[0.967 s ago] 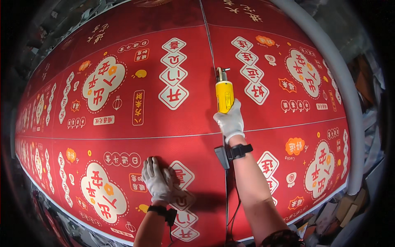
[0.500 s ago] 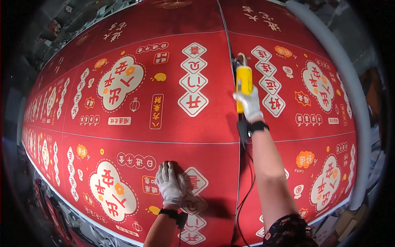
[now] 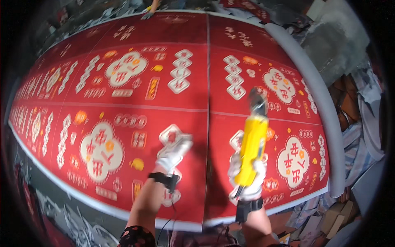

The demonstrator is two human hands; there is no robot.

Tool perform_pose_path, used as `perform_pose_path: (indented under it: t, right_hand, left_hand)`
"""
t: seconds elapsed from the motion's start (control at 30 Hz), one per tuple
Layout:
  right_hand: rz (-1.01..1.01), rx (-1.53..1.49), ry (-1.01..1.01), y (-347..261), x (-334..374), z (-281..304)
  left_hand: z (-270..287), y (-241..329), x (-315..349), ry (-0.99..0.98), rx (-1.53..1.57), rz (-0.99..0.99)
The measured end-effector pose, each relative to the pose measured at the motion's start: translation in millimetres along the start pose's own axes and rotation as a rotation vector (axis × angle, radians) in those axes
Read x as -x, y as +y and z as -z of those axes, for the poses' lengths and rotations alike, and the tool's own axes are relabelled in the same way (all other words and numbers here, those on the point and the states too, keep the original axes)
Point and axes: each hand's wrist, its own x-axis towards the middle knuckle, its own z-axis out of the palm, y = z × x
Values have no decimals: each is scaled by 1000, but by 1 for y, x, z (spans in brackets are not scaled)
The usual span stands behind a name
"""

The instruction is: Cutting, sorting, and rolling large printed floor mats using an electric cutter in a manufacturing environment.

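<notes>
My right hand (image 3: pixel 248 175), in a white glove, is wrapped round the yellow body of a handheld power cutter (image 3: pixel 252 150). Its dark metal head (image 3: pixel 258 103) points away from me, and the tool appears raised over the right part of the sheet. A red printed sheet (image 3: pixel 164 113) with white and orange designs covers the work surface. A dark, straight line (image 3: pixel 208 82) runs through it from far to near, between my hands. My left hand (image 3: pixel 176 151), also white-gloved and blurred, is over the sheet left of that line, with its fingers stretched out and nothing in them.
A long grey roll (image 3: pixel 325 103) lies along the right edge of the sheet. Another person's gloved hand (image 3: pixel 147 16) rests at the far edge. Brown cardboard pieces (image 3: pixel 335 216) and scraps (image 3: pixel 78 216) lie around the surface. A thin cord (image 3: pixel 164 225) hangs near my left forearm.
My right hand has drawn the power cutter back toward me, off the far part of the line. My left hand has lifted or shifted right. The view has moved, and another person's hand now shows.
</notes>
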Motion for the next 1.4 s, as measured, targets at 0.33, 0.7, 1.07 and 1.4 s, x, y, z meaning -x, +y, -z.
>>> perform_pose_path:
  t: [0.33,0.7,1.07,1.4]
  right_hand:
    - [50,41,-385,-52,50,-176]
    - [-122,189,-561,-61,107,-246]
    - [710,1171,-253,-137,100,-179]
    - [9,1638,-185,-149,-79,-94]
  left_hand:
    - [-179,20,261,-123,-116,0]
    - [-199,-17,306,-641,-229,811]
    - [-25,77,607,1440,-231,409]
    - [121,74,239,1494,-323,-306]
